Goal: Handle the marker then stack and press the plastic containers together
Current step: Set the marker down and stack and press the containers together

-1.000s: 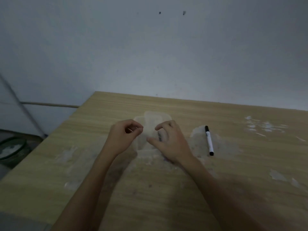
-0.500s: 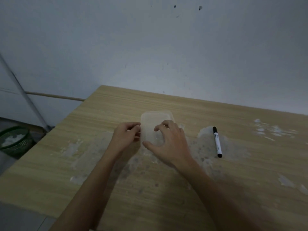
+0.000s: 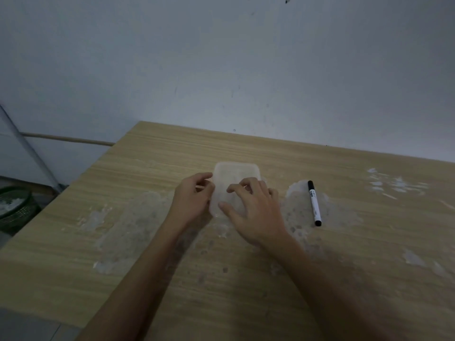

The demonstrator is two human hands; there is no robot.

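A translucent plastic container (image 3: 235,174) lies flat on the wooden table (image 3: 172,267), rounded corners showing at its far end. Whether it is one piece or two stacked I cannot tell. My left hand (image 3: 193,198) pinches its left edge with curled fingers. My right hand (image 3: 253,212) rests on top of it, fingers spread and bent, covering its near right part. A white marker (image 3: 314,203) with a black cap lies on the table to the right of my right hand, untouched.
Pale worn patches mark the tabletop around the container and at the right. A wall stands just behind the table's far edge. A dark green basket (image 3: 14,207) sits on the floor beyond the left edge.
The container has gone from raised and tilted between my hands to lying flat on the table. My right hand now lies over its top. The marker has not moved.
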